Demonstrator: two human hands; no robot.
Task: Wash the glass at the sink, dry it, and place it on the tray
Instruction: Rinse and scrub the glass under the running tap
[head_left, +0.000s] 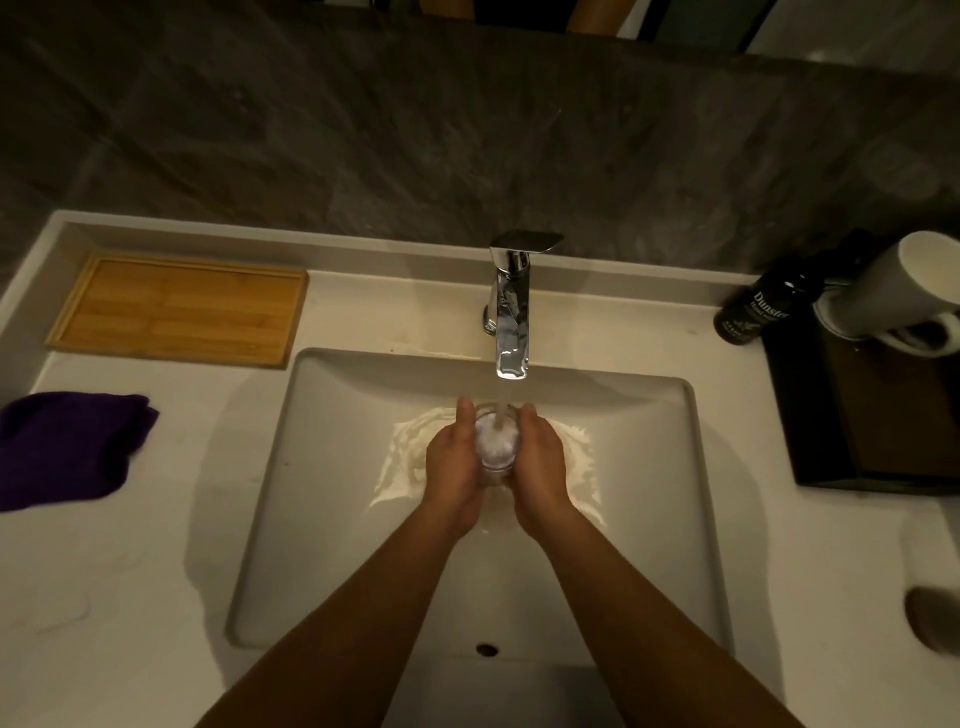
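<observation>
A clear glass (496, 441) stands upright between my palms over the white sink (322, 467). Water runs from the chrome tap (511, 306) straight into its mouth and foams inside. My left hand (452, 460) presses against its left side and my right hand (540, 460) against its right side, so most of the wall is hidden. A bamboo tray (179, 306) lies bare on the counter at the far left. Below it sits a folded purple cloth (67, 447).
At the right stands a dark tray (831, 415) with a white mug (904, 291) and a dark bottle (753, 306). A small dark object (935, 618) lies blurred at the right edge. A grey stone wall rises behind the counter.
</observation>
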